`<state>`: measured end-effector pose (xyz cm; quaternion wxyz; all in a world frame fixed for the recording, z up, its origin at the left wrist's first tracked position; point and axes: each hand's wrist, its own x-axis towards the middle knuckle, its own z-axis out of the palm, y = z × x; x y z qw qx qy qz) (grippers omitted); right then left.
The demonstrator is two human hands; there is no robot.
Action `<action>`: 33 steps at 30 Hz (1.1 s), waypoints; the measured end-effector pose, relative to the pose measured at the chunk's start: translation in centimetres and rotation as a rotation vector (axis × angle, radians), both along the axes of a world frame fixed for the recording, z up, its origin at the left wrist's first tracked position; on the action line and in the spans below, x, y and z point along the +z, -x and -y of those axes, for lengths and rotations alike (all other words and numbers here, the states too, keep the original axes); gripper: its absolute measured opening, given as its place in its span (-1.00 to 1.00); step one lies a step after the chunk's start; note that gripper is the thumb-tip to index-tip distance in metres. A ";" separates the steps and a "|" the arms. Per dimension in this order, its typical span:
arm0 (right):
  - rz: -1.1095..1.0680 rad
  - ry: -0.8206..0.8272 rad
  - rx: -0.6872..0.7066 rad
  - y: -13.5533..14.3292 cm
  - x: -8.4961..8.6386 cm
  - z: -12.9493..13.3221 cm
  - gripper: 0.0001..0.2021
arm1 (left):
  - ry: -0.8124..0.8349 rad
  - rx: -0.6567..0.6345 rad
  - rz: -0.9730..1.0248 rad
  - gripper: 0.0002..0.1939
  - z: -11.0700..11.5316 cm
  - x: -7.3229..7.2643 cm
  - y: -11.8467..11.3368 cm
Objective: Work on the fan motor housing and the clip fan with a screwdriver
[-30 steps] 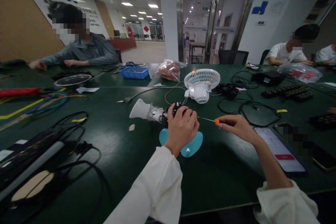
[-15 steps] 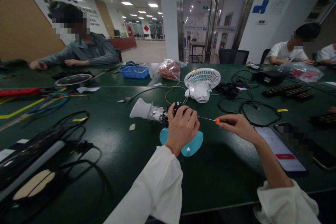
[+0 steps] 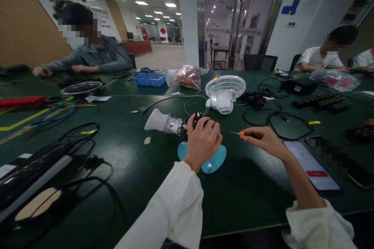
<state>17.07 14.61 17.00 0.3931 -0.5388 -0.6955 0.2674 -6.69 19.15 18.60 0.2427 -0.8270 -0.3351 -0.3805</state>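
My left hand (image 3: 203,140) is closed over a black and white device (image 3: 175,125) lying on its side on the green table. The device has a flared white end pointing left, and its right part is hidden under my fingers. My right hand (image 3: 264,142) grips a screwdriver (image 3: 242,135) with an orange and black handle. Its thin shaft runs left to the device by my left fingertips; the tip is hidden. Blue rounded fan blades (image 3: 214,161) show beneath my left hand. Behind stands a white fan head with a grille (image 3: 224,93).
Two phones lie at the right, the nearer a lit phone (image 3: 314,167). Black cables (image 3: 280,124) coil behind it. A blue basket (image 3: 150,80) and a plastic bag (image 3: 188,77) stand at the back. Cables and a power strip (image 3: 32,167) fill the left. Several people sit around the table.
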 end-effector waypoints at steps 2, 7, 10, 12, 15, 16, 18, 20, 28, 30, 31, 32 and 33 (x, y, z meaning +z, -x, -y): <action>0.003 0.001 -0.004 0.1 0.0 0.0 -0.68 | 0.000 0.003 -0.001 -0.83 0.0 0.0 0.0; -0.011 0.030 0.008 0.2 0.2 0.2 -0.71 | -0.002 0.020 -0.022 -0.84 0.0 0.1 0.0; -0.016 0.023 0.012 0.3 0.4 0.2 -0.74 | -0.008 0.022 -0.025 -0.84 0.0 0.1 0.0; -0.032 0.010 0.010 0.3 0.4 0.2 -0.73 | -0.011 0.018 -0.021 -0.85 0.0 0.1 0.0; -0.074 -0.003 -0.012 0.3 0.2 0.1 -0.68 | -0.014 0.012 -0.021 -0.85 0.0 0.1 0.0; -0.091 -0.003 -0.021 0.2 0.1 0.1 -0.70 | -0.014 0.011 -0.022 -0.85 0.0 0.1 0.0; -0.118 0.010 -0.033 0.1 0.0 0.1 -0.73 | -0.015 0.011 -0.023 -0.85 0.0 0.1 0.0; -0.113 0.017 -0.040 0.0 0.0 0.0 -0.75 | -0.012 0.015 -0.026 -0.85 0.0 0.1 0.0; -0.024 0.044 -0.030 -0.2 0.3 0.1 -0.72 | -0.021 0.015 0.000 -0.86 -0.1 -0.1 -0.2; -0.010 0.050 -0.026 -0.2 0.3 0.1 -0.72 | -0.030 0.019 -0.003 -0.87 -0.2 -0.2 -0.2; -0.005 0.054 -0.025 -0.2 0.4 0.1 -0.73 | -0.032 0.021 -0.007 -0.87 -0.2 -0.1 -0.2; -0.001 0.056 -0.024 -0.1 0.4 0.2 -0.73 | -0.034 0.023 -0.009 -0.86 -0.2 -0.1 -0.2; 0.002 0.053 -0.024 -0.1 0.5 0.2 -0.74 | -0.033 0.023 -0.012 -0.86 -0.2 -0.1 -0.2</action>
